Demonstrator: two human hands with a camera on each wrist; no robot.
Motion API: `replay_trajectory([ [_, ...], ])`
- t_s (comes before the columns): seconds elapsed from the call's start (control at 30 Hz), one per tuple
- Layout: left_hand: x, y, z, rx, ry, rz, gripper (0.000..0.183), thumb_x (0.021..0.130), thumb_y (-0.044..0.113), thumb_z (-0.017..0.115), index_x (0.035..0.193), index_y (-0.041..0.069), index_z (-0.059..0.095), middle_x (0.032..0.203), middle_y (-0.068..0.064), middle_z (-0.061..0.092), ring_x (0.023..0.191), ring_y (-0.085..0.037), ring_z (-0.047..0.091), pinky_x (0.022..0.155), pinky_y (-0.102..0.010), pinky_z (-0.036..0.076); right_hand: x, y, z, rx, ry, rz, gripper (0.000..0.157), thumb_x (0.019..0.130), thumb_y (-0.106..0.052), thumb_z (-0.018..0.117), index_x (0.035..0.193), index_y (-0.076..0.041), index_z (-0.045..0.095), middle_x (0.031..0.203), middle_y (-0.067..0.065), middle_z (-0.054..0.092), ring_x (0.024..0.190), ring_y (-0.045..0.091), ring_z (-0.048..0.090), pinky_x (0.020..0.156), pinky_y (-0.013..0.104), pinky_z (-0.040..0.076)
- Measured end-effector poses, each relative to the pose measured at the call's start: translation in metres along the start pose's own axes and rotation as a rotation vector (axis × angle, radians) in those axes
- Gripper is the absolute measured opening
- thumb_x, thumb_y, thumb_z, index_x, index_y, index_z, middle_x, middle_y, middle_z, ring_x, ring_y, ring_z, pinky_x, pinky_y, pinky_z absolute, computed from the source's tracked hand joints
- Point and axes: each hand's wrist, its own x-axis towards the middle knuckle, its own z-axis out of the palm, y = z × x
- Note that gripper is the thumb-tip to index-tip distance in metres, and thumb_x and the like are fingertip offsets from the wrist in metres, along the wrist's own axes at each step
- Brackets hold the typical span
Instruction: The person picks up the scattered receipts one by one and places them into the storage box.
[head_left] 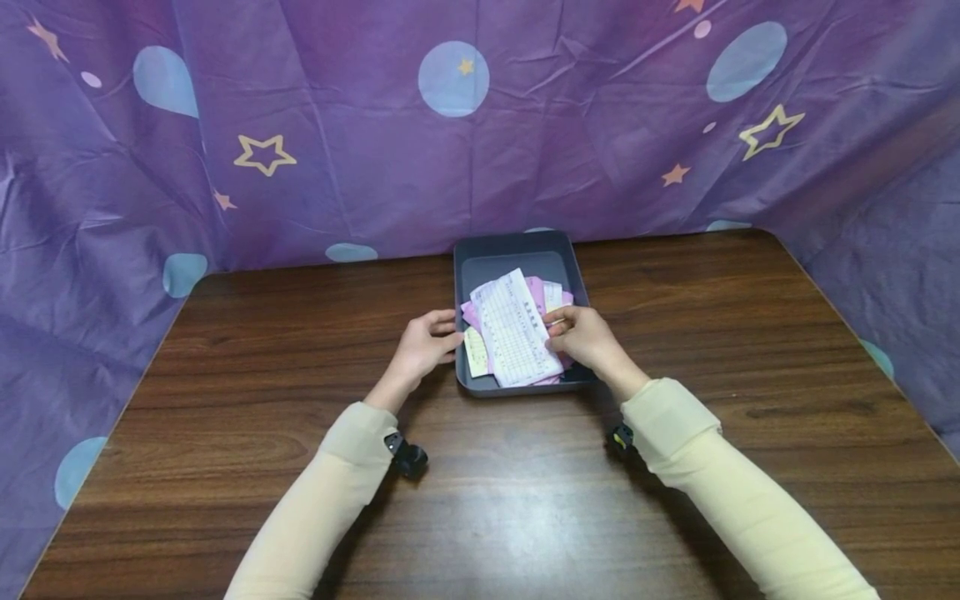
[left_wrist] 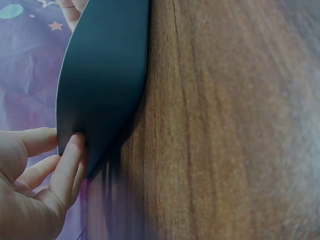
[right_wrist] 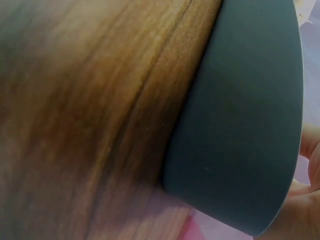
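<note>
A dark grey rectangular tray [head_left: 517,243] lies on the table, with loose paper slips inside. On top is a white printed form [head_left: 513,329] with a grid of lines, lying tilted. My left hand [head_left: 425,346] grips the tray's left wall; in the left wrist view the fingers [left_wrist: 70,160] press its outer face and others reach the rim. My right hand [head_left: 588,337] reaches over the right rim and pinches the right edge of the white form. The tray wall [right_wrist: 240,115] hides most of that hand in the right wrist view.
Beneath the form show pink slips [head_left: 536,292], a yellow slip [head_left: 476,353] and another white slip [head_left: 552,295]. The brown wooden table [head_left: 300,375] surrounds the tray. Behind the table hangs a purple curtain [head_left: 360,100] with stars and blue dots.
</note>
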Motion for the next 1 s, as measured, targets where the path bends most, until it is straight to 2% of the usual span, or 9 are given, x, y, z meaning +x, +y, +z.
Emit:
replay_trajectory([
  [0.3, 0.001, 0.000, 0.001, -0.002, 0.007, 0.001, 0.046, 0.092, 0.003, 0.059, 0.136, 0.000, 0.048, 0.132, -0.025, 0.056, 0.112, -0.035, 0.061, 0.088, -0.039, 0.059, -0.001, -0.001, 0.000, -0.094, 0.031, -0.014, 0.040, 0.075, 0.006, 0.059, 0.116, 0.010, 0.059, 0.088, 0.016, 0.064, 0.062, 0.005, 0.051, 0.051, 0.015, 0.048],
  [0.5, 0.002, -0.001, 0.001, -0.008, 0.008, 0.004, 0.046, 0.092, 0.001, 0.059, 0.136, -0.001, 0.048, 0.131, -0.025, 0.056, 0.112, -0.035, 0.061, 0.088, -0.039, 0.059, -0.001, 0.000, -0.001, -0.087, 0.033, -0.012, 0.041, 0.075, 0.006, 0.060, 0.116, 0.009, 0.059, 0.088, 0.015, 0.064, 0.060, 0.005, 0.051, 0.052, 0.016, 0.050],
  [0.67, 0.002, 0.000, 0.001, -0.007, 0.010, 0.003, 0.046, 0.092, 0.001, 0.058, 0.136, -0.001, 0.047, 0.132, -0.025, 0.056, 0.112, -0.035, 0.061, 0.088, -0.039, 0.059, 0.000, 0.002, -0.004, -0.080, 0.051, -0.047, 0.039, 0.076, 0.005, 0.058, 0.115, 0.010, 0.060, 0.085, 0.015, 0.064, 0.059, 0.002, 0.050, 0.053, 0.014, 0.047],
  [0.83, 0.001, 0.001, 0.001, -0.010, 0.018, -0.003, 0.048, 0.091, 0.001, 0.059, 0.137, -0.001, 0.047, 0.131, -0.025, 0.056, 0.112, -0.035, 0.061, 0.088, -0.039, 0.059, -0.001, 0.003, -0.011, -0.085, 0.123, -0.106, 0.034, 0.082, 0.001, 0.055, 0.114, 0.009, 0.061, 0.091, 0.021, 0.065, 0.062, 0.000, 0.050, 0.054, 0.011, 0.046],
  [1.0, 0.001, 0.000, 0.001, -0.015, 0.043, 0.016, 0.051, 0.090, -0.001, 0.059, 0.138, -0.002, 0.045, 0.130, -0.027, 0.056, 0.108, -0.035, 0.062, 0.087, -0.040, 0.059, -0.001, 0.001, -0.020, -0.068, 0.268, -0.165, 0.032, 0.086, -0.004, 0.052, 0.114, 0.006, 0.062, 0.094, 0.021, 0.065, 0.067, -0.002, 0.049, 0.060, 0.008, 0.043],
])
